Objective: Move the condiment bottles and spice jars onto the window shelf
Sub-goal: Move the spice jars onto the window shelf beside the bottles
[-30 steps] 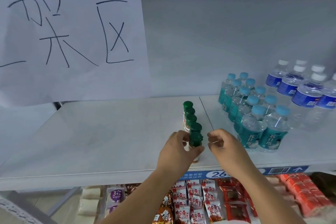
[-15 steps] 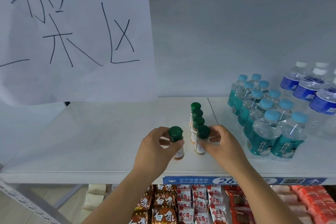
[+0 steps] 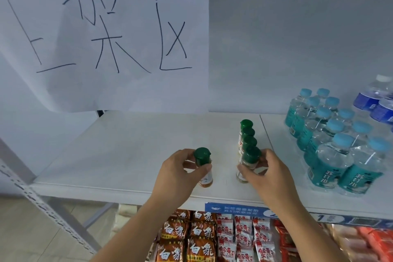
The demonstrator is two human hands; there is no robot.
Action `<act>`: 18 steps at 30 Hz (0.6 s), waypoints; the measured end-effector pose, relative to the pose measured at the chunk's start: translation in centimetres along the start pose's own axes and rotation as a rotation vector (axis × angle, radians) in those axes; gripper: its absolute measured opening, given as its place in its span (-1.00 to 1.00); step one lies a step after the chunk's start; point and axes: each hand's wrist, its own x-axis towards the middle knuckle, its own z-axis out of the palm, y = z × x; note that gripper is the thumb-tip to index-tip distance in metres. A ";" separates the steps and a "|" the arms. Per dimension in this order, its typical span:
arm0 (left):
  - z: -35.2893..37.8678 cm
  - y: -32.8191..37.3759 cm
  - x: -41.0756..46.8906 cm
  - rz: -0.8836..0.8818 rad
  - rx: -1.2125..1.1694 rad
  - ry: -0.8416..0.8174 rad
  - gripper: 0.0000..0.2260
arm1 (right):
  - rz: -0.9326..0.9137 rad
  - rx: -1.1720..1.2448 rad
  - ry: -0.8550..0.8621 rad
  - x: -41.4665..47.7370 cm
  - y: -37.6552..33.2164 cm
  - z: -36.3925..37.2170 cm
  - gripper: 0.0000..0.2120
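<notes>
Two hands (image 3: 176,171) (image 3: 269,173) around spice jars (image 3: 203,168)

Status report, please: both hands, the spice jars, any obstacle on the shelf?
Left hand grips lone jar. Right hand grips front jar of the row. Both jars upright on shelf. Water bottles crowd right; left side open.

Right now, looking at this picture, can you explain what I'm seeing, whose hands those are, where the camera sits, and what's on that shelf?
There is no machine here: a person wears a camera on the head, looking forward and down, so the two bare arms reaching in from the bottom are their own. The left hand grips one green-capped spice jar standing apart on the white shelf. The right hand is closed around the front jar of a row of green-capped jars. To the right stand water bottles with blue caps. A handwritten paper sign hangs behind, and snack packets fill the shelf below.
</notes>
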 end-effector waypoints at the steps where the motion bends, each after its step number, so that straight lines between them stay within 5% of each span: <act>1: -0.5 -0.1 -0.1 -0.004 -0.002 0.009 -0.84 | -0.022 0.008 -0.020 -0.1 -0.6 0.0 -0.65; 18: -20.5 -7.2 -9.3 -0.159 0.013 0.388 -0.83 | -0.377 0.141 -0.437 -4.5 -18.0 14.6 -0.63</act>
